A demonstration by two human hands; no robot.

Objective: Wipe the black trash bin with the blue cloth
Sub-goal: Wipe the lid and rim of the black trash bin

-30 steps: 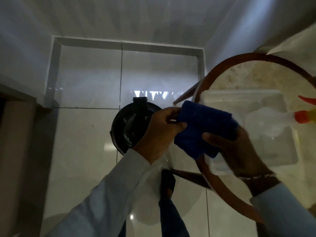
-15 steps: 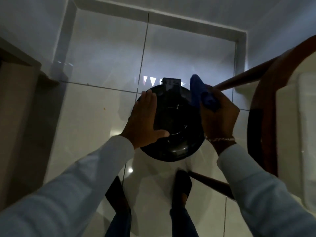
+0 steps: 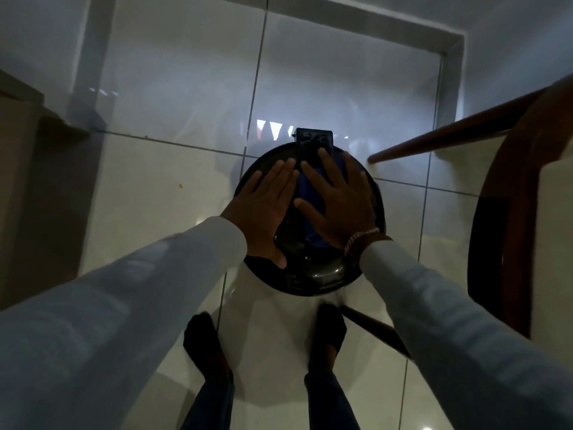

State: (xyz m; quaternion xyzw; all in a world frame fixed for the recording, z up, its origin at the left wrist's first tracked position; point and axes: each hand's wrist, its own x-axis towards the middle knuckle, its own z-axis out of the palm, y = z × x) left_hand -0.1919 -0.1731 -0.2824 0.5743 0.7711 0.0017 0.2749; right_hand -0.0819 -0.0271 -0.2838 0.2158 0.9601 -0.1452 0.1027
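The round black trash bin point(image 3: 313, 279) stands on the tiled floor right in front of my feet, seen from above, lid closed. The blue cloth point(image 3: 307, 197) lies on the lid, mostly covered. My right hand point(image 3: 339, 200) presses flat on the cloth with fingers spread. My left hand point(image 3: 263, 209) lies flat on the left half of the lid, fingers together, touching the cloth's left edge at most.
A round wooden table point(image 3: 508, 237) with slanted legs point(image 3: 446, 138) stands close on the right, one leg passing just behind the bin. A brown cabinet side point(image 3: 21, 187) is at the left. White walls close the corner behind. My two feet point(image 3: 266, 346) stand below the bin.
My right hand, which held the bunched cloth at the bin's right rim, has laid it flat on the lid. My left hand slid further onto the lid. The view came closer.
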